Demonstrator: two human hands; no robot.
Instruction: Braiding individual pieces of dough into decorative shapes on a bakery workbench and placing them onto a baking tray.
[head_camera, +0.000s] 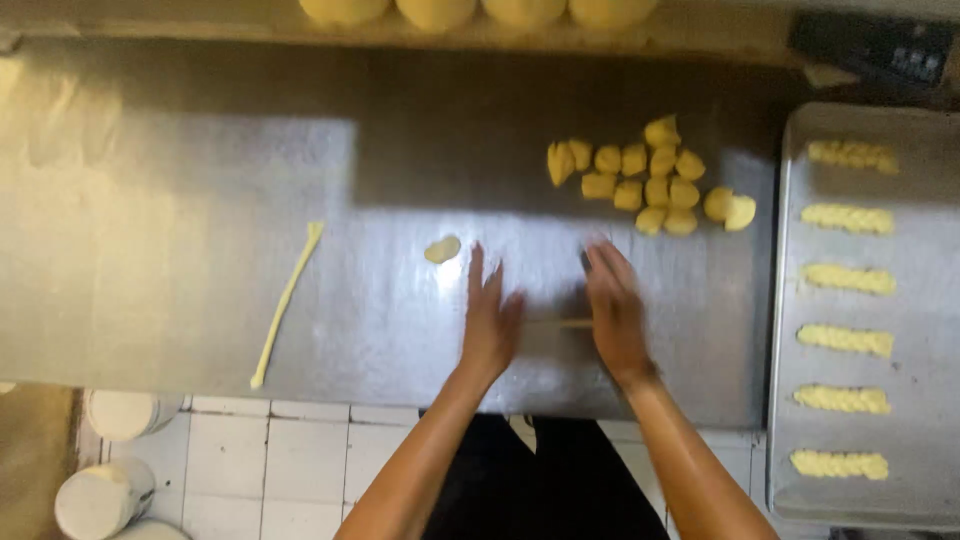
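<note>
Both my hands lie flat on a steel table (180, 250), palms down, over a thin strand of yellow dough (558, 322) that shows between them. My left hand (490, 318) covers its left end, my right hand (615, 310) its right end. A small flattened dough piece (442, 249) lies just left of my left hand. A long thin dough rope (286, 302) lies further left. A pile of several cut dough lumps (650, 178) sits beyond my right hand.
A metal baking tray (790, 300) at the right holds several twisted dough sticks (846, 340) in a column. Round dough balls (480, 10) line the table's far edge. A dark scale (875, 45) is at top right. White buckets (105, 495) stand on the tiled floor.
</note>
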